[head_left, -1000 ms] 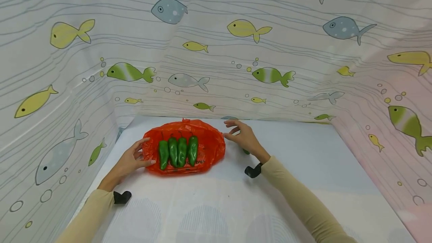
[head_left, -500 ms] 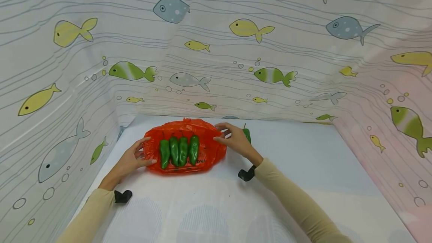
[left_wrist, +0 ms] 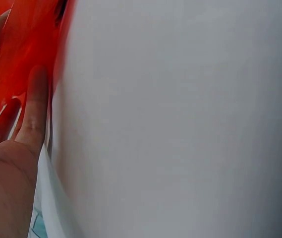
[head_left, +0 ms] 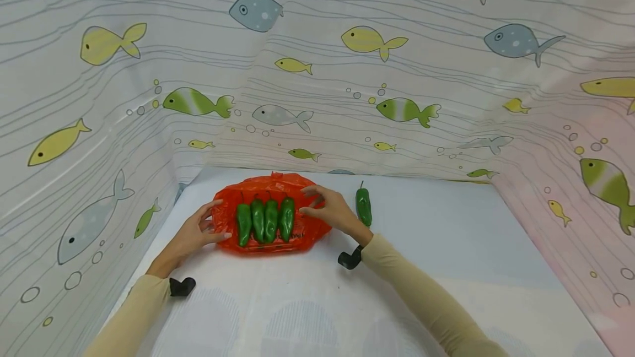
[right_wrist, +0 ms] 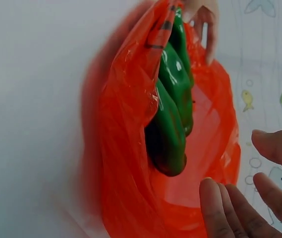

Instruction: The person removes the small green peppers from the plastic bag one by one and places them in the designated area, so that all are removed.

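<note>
An opened red plastic bag (head_left: 315,236) lies at the back of the table, with several green peppers (head_left: 271,222) side by side in it, also seen inside the bag in the right wrist view. My left hand (head_left: 193,237) holds the bag's left edge; thumb and index finger reach over the rim, and another finger shows reddish through the film in the left wrist view. Over the bag's right side hovers my right hand (head_left: 337,211), fingers parted and holding nothing, pointing toward the peppers. A single green pepper (head_left: 364,206) lies on the table to the right of the bag.
The table (head_left: 436,225) has a white patterned cover. A fish-print curtain (head_left: 327,87) rises behind it and along both sides. Each wrist carries a black camera mount, such as the right mount (head_left: 349,258).
My right hand has moved left from beside the bag to over its right part, uncovering the lone pepper behind it. The left hand stays at the bag's left edge.
</note>
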Motion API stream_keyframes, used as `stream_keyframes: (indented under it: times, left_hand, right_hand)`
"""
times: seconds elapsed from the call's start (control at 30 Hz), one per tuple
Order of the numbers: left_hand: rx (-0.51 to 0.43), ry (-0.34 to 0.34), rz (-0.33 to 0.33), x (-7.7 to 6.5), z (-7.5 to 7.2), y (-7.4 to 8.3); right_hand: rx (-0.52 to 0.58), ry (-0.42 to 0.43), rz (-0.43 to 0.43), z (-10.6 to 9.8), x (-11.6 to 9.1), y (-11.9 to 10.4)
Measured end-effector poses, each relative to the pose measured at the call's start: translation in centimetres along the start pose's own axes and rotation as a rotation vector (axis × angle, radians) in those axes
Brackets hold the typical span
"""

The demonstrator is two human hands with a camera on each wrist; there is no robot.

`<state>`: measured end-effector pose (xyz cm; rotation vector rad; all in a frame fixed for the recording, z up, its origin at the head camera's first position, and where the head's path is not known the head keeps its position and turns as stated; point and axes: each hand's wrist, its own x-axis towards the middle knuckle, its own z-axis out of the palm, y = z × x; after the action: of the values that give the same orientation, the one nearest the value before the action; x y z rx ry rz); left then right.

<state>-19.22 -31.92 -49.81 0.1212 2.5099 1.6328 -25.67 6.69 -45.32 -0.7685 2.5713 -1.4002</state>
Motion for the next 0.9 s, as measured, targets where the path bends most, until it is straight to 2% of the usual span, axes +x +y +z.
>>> stream_keyframes:
  times: [0.3, 0.47, 0.73, 0.9]
  left_hand:
    - [-0.010, -0.006, 0.003, -0.1, 0.1, -0.1]
    - [-0.007, 0.001, -0.007, -0.2, 0.1, -0.2]
    - [-0.011, 0.007, -0.005, -0.4, 0.2, -0.1]
    - [-0.010, 0.006, 0.003, -0.5, 0.2, 0.1]
  right_hand:
    - [-0.022, -0.086, -0.019, 1.7, 0.7, 0.2]
    - [-0.036, -0.103, -0.018, 2.4, 1.2, 0.0]
    - [-0.087, -0.135, 0.041, 3.2, 2.3, 0.0]
    - [-0.096, -0.119, 0.081, 3.5, 3.2, 0.4]
